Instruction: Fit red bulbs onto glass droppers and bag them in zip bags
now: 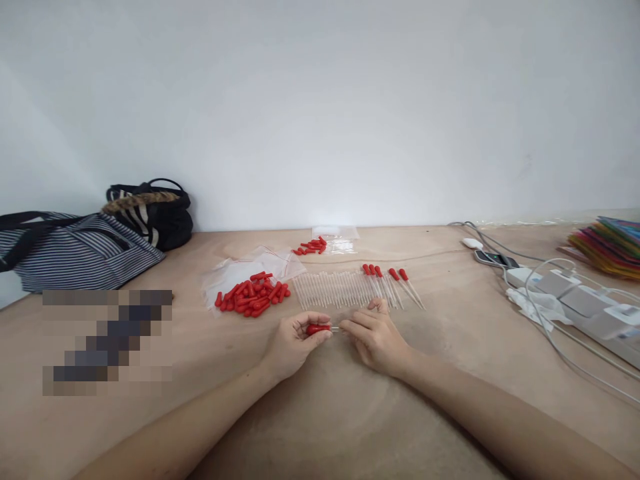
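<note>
Between thumb and fingers, my left hand [295, 338] grips a red rubber dropper bulb [319, 329]. My right hand [375, 333] pinches a thin glass dropper tube [335, 329], whose end meets the bulb's mouth; how deep it sits I cannot tell. Beyond my hands lies a row of clear glass tubes [325, 288], side by side. At the row's right end several droppers wear red bulbs [393, 275]. A heap of loose red bulbs [253, 295] rests left of the row, partly on a clear plastic bag [215, 277].
Farther back are a smaller group of red bulbs [313, 247] and a clear bag [340, 241]. A striped bag [90, 250] and a black bag [173, 217] stand at left. On the right are a power strip with white chargers [590, 307], cables, and colourful packets [610, 247].
</note>
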A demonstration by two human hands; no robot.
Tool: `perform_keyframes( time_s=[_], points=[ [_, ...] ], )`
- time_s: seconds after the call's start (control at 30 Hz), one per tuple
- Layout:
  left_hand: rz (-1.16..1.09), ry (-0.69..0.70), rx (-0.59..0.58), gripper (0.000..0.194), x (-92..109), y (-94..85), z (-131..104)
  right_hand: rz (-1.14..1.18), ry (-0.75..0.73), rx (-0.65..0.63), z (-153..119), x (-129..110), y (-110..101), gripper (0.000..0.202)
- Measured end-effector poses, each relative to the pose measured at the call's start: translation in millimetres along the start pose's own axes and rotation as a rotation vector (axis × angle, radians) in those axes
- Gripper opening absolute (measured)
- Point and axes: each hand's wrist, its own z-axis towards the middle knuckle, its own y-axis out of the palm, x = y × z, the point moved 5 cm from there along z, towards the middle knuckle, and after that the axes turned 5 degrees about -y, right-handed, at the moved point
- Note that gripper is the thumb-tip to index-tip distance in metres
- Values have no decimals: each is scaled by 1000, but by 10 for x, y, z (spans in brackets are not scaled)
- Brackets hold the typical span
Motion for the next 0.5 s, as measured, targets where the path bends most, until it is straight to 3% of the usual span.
perform_keyframes(
  time_s=[0.3,0.4,0.5],
  points=[
    [33,19,-12,22,-53,16,20,61,24,2,4,-9,34,23],
    [79,26,-31,29,-40,2,13,78,21,-3,20,16,21,22],
    [284,172,-36,42,92,-74,-4,52,63,-3,8,153,-56,20]
  ],
)
